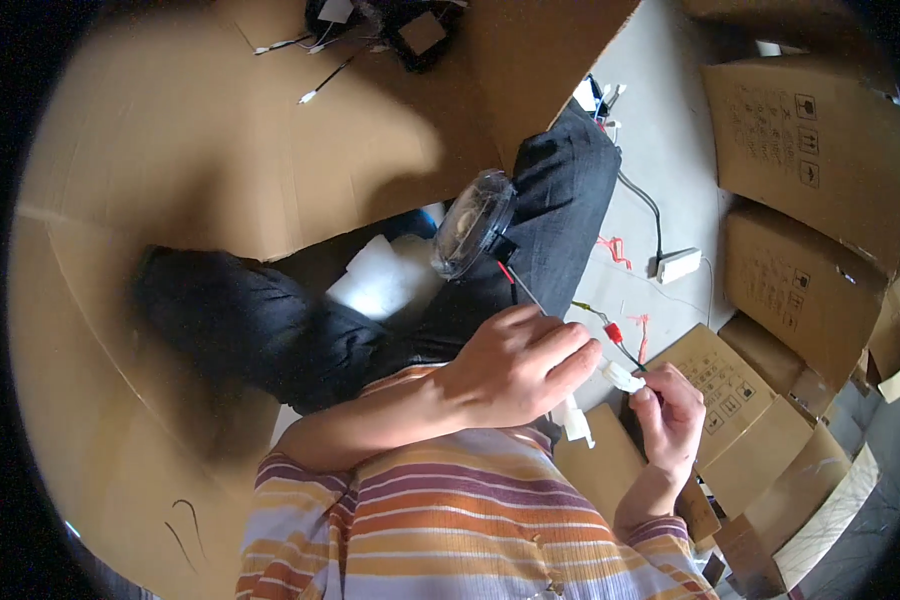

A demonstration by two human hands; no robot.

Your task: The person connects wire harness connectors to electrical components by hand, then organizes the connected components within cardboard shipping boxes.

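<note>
My left hand [515, 370] is closed around thin wires that run down from a round, clear plastic unit with a black rim [475, 225]. This unit rests against the dark trouser leg. A white connector piece [576, 425] hangs just below my left hand. My right hand [670, 415] pinches a white plug connector [622, 377] between thumb and finger. From that plug a dark wire leads up to a red connector sleeve [613, 333] and a yellow-green end. The two hands are close together but apart.
A big cardboard sheet [170, 150] spans the left, with black units and white-tipped leads [420, 35] at its top. Cardboard boxes [810, 150] line the right. On the floor lie a white power strip [679, 265] and red string [615, 252]. White foam [375, 280] sits between the legs.
</note>
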